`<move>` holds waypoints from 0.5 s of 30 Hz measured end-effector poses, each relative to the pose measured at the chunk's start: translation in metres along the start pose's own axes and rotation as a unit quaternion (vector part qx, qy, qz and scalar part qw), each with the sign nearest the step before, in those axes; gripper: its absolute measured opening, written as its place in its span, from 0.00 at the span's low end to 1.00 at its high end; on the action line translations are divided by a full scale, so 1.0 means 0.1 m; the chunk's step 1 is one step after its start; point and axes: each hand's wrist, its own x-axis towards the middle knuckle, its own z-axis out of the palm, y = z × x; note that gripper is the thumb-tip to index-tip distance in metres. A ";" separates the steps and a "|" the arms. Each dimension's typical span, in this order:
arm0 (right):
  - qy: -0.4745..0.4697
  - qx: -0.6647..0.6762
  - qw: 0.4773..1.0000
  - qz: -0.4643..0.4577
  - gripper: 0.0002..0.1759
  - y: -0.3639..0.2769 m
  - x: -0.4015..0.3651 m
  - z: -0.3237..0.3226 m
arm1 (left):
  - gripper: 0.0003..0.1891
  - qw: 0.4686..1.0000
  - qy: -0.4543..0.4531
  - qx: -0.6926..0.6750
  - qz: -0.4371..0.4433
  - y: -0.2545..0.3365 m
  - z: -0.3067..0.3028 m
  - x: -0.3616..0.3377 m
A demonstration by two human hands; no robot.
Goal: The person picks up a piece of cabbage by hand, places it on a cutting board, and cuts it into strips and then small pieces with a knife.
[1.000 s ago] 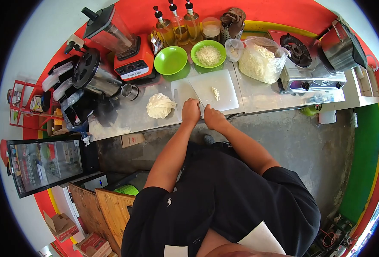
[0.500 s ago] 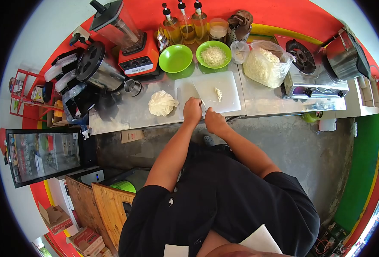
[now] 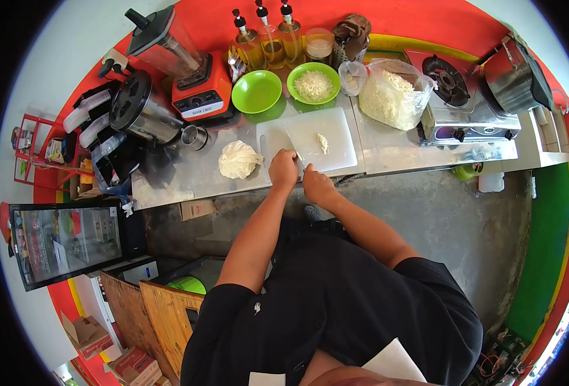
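Note:
A white cutting board [image 3: 337,125] lies near the counter's front edge. My right hand [image 3: 319,184] is closed around the handle of a knife [image 3: 298,153], whose thin blade points away over the board. My left hand [image 3: 284,168] is curled just left of the blade, at the board's front edge. Whatever its fingers hold is hidden. A small heap of pale, chopped food [image 3: 324,143] sits on the board to the right of the blade. Left of the board is a crumpled, whitish plastic bag or wrapped bundle [image 3: 239,160]; its contents do not show.
Behind the board stand a green bowl [image 3: 257,92] and another green bowl [image 3: 334,94] with pale shreds. A clear bag [image 3: 397,106] of pale pieces is beside the gas stove [image 3: 468,122]. A red blender [image 3: 201,96] and pump bottles [image 3: 273,48] line the back.
The whole view has shifted slightly left. Both hands stay at the board's front edge, the knife between them, with hardly any visible change.

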 end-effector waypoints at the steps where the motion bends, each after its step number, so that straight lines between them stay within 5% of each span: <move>1: 0.001 -0.001 1.000 0.001 0.14 0.01 0.02 0.01 | 0.04 1.000 0.002 -0.001 -0.006 0.02 -0.01 -0.01; 15: 0.002 0.045 0.999 0.016 0.17 -0.03 0.05 0.03 | 0.04 1.000 -0.008 0.005 -0.026 0.00 -0.02 0.01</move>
